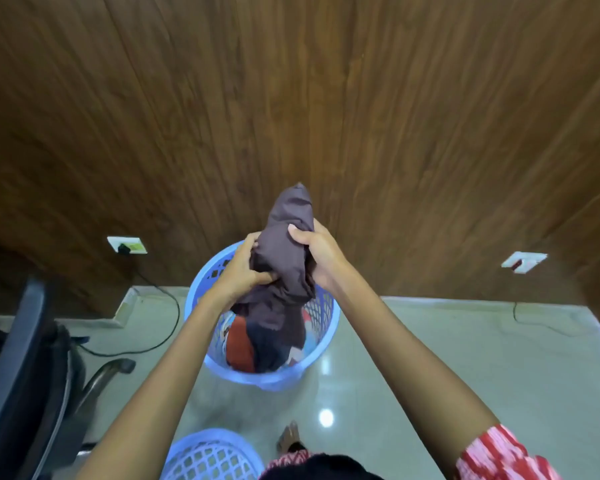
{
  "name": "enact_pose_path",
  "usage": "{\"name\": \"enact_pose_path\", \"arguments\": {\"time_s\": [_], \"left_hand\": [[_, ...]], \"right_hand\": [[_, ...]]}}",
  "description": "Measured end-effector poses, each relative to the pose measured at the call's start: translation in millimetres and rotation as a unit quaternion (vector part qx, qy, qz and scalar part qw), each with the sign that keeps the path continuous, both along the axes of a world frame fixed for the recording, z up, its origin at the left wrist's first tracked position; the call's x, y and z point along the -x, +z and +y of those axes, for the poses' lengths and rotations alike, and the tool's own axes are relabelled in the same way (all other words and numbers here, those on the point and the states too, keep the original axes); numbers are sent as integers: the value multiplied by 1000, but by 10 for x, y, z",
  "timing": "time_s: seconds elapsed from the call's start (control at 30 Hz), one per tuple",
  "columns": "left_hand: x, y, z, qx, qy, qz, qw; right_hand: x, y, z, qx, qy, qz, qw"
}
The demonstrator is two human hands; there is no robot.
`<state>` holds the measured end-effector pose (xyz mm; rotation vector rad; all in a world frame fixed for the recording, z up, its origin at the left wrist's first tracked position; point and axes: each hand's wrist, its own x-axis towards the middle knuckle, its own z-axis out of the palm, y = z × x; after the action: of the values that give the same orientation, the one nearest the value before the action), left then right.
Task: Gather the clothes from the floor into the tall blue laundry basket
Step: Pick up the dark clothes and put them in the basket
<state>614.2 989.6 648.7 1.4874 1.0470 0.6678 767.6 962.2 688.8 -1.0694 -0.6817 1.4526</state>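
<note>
Fingers point(252, 244), L hand point(238, 268) & R hand point(317, 252), clench 1 brown garment point(286, 216) above tall basket point(267, 381); 2nd basket point(208, 452) near.

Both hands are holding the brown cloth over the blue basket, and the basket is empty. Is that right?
Not quite. The left hand and right hand do hold the brown cloth over the blue basket, but it is not empty: the head view shows red and dark clothes inside.
</note>
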Motion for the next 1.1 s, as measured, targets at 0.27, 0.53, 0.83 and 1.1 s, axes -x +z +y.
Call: {"name": "enact_pose_path", "arguments": {"time_s": [0.27, 0.53, 0.83, 1.1], "left_hand": [[35, -234, 553, -41, 92, 86, 991], [180, -939, 679, 101, 169, 212, 957], [274, -1189, 207, 234, 289, 143, 917], [314, -1086, -867, 332, 483, -19, 810]], "right_hand": [[-172, -405, 561, 82, -4, -234, 969], [-376, -1030, 775, 225, 105, -342, 907], [-193, -1488, 1051, 222, 281, -350, 866], [508, -1777, 672, 164, 486, -369, 775]]}}
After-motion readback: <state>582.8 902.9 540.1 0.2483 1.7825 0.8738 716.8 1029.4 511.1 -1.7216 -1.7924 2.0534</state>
